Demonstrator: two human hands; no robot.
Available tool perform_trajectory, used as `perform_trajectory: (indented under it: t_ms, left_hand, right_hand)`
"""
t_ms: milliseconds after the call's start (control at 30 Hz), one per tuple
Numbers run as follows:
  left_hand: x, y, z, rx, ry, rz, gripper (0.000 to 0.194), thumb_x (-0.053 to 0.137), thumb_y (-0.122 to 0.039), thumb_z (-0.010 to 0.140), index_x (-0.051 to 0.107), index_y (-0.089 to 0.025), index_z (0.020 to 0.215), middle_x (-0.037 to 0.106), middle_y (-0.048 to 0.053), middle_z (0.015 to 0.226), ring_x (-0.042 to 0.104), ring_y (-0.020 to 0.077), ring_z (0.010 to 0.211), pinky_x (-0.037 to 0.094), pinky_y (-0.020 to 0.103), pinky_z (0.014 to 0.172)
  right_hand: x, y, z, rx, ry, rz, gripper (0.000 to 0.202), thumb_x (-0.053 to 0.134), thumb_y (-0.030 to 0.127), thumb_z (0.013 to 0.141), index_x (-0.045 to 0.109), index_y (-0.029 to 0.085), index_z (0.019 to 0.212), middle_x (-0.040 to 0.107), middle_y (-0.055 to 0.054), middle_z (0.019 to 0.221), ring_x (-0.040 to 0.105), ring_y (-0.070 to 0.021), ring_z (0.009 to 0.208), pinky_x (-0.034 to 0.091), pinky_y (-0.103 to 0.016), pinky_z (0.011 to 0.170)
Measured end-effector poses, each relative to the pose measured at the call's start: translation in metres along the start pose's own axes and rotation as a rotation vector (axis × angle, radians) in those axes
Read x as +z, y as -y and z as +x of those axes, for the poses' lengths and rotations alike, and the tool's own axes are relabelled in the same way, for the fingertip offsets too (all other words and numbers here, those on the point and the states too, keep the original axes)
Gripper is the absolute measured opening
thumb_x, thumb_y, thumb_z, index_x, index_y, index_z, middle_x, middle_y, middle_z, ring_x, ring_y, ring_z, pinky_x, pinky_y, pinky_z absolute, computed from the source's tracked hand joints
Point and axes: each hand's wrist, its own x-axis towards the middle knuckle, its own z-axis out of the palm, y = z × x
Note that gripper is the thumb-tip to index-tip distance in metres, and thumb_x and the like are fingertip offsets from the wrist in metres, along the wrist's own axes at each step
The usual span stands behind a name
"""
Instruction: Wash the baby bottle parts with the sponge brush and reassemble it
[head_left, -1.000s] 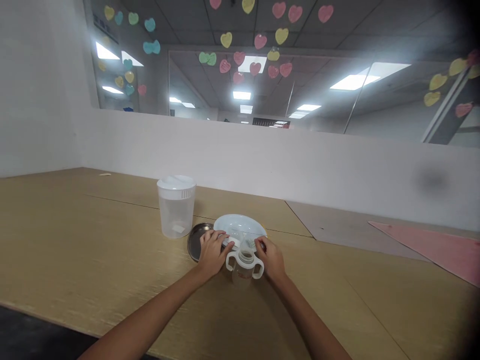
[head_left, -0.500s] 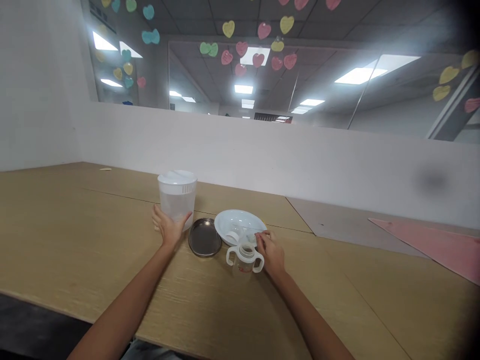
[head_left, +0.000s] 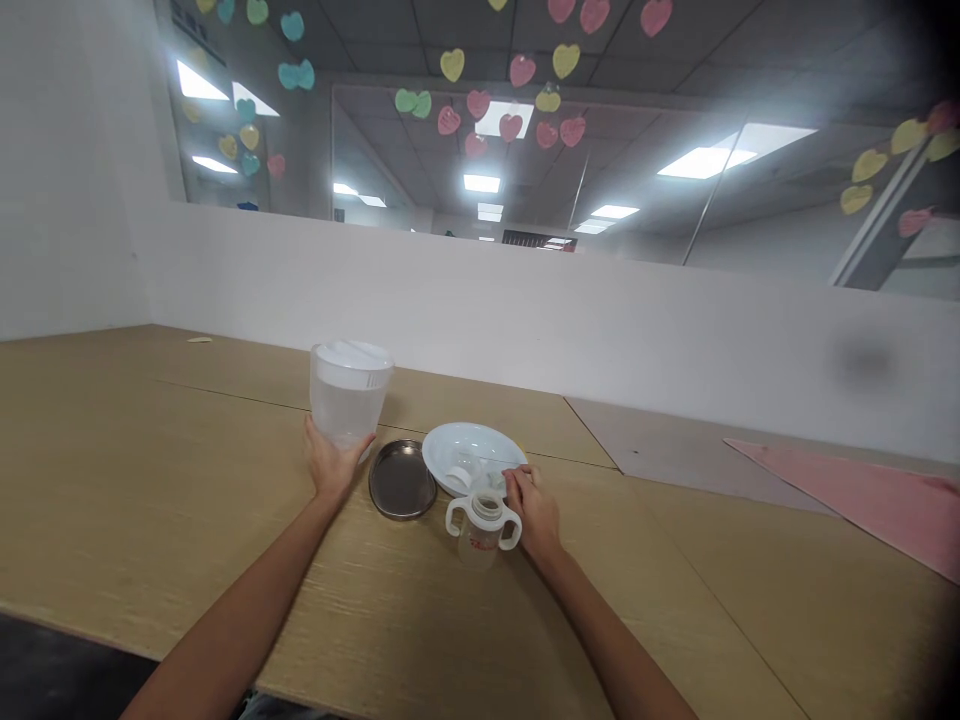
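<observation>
Tabletop [head_left: 172,500] work in a glass-fronted room: a person's left hand [head_left: 330,468] wraps the lower wall of a lidded, translucent container [head_left: 349,400], its grip clamped with thumb and fingers on opposite sides, apparently to control the wide body from low down. The right hand [head_left: 538,512] is at the near right edge of a white bowl [head_left: 471,434], its fingers drawn in beside small transparent pieces [head_left: 493,479]; at this size, whether that grip is closed on one of them cannot be told.

A two-handled cup [head_left: 480,542] is upright just in front of the bowl, mouth uncovered and handles out to the sides, a placement that likely leaves its opening easy to reach. The bowl appears to gather the loose transparent parts in one spot, while a round metal dish [head_left: 402,480] lies between it and the container.

The tan surface shows seams and scuffs. At right, a grey panel [head_left: 675,455] and a pink sheet [head_left: 892,500] extend toward the edge of view. Behind, a low white wall [head_left: 487,300] runs beneath windows dotted with heart-shaped notes [head_left: 523,70], with bright ceiling lights [head_left: 706,162] beyond.
</observation>
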Motion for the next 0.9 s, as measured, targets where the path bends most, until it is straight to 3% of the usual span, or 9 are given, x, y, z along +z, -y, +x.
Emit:
perform_trajectory:
  t_ms: [133, 400, 500, 600, 700, 900]
  left_hand:
    - [-0.009, -0.011, 0.003, 0.076, -0.126, 0.160, 0.104, 0.069, -0.062, 0.060, 0.021, -0.011, 0.137, 0.036, 0.021, 0.137, 0.035, 0.0434, 0.122, 0.027, 0.059, 0.100]
    - [-0.016, -0.031, -0.002, 0.296, -0.027, 0.156, 0.074, 0.057, -0.051, 0.077, 0.032, -0.010, 0.133, 0.031, 0.022, 0.141, 0.020, 0.0379, 0.134, 0.007, 0.057, 0.107]
    - [-0.012, -0.035, -0.006, 0.305, -0.013, 0.137, 0.076, 0.059, -0.052, 0.074, 0.034, -0.012, 0.133, 0.035, 0.022, 0.139, 0.022, 0.0368, 0.134, 0.009, 0.055, 0.108]
    - [-0.010, -0.039, -0.007, 0.336, -0.081, 0.109, 0.089, 0.064, -0.055, 0.068, 0.026, -0.009, 0.136, 0.036, 0.024, 0.137, 0.026, 0.0355, 0.132, 0.016, 0.051, 0.108]
    - [-0.011, -0.043, -0.007, 0.411, -0.134, 0.075, 0.098, 0.068, -0.054, 0.065, 0.019, -0.010, 0.138, 0.034, 0.025, 0.137, 0.027, 0.0353, 0.131, 0.021, 0.051, 0.106]
    - [-0.018, -0.049, -0.008, 0.606, -0.134, -0.073, 0.096, 0.067, -0.047, 0.070, 0.009, -0.018, 0.140, 0.024, 0.022, 0.142, 0.025, 0.0355, 0.132, 0.023, 0.055, 0.105]
  right_hand:
    - [0.000, 0.000, 0.000, 0.007, 0.010, 0.003, 0.043, 0.024, 0.035, 0.094, 0.063, 0.020, 0.091, 0.058, -0.006, 0.104, 0.059, -0.0135, 0.073, 0.038, -0.024, 0.058]
    - [0.001, -0.001, 0.000, 0.001, 0.015, 0.043, 0.043, 0.022, 0.035, 0.094, 0.062, 0.018, 0.096, 0.058, -0.007, 0.104, 0.060, -0.0149, 0.077, 0.041, -0.025, 0.061]
    - [0.001, -0.001, -0.001, 0.017, -0.006, 0.059, 0.040, 0.025, 0.035, 0.093, 0.059, 0.018, 0.106, 0.058, -0.008, 0.107, 0.061, -0.0158, 0.079, 0.042, -0.026, 0.063]
    - [0.001, -0.001, -0.001, 0.024, -0.023, 0.063, 0.038, 0.027, 0.035, 0.092, 0.056, 0.018, 0.110, 0.058, -0.008, 0.108, 0.061, -0.0161, 0.081, 0.043, -0.026, 0.063]
    - [0.001, 0.000, -0.001, 0.017, -0.028, 0.068, 0.038, 0.027, 0.034, 0.092, 0.057, 0.018, 0.109, 0.058, -0.007, 0.108, 0.061, -0.0163, 0.082, 0.043, -0.026, 0.064]
    - [0.003, 0.000, -0.001, 0.023, -0.025, 0.105, 0.038, 0.025, 0.034, 0.092, 0.057, 0.019, 0.107, 0.059, -0.007, 0.107, 0.060, -0.0165, 0.084, 0.043, -0.026, 0.065]
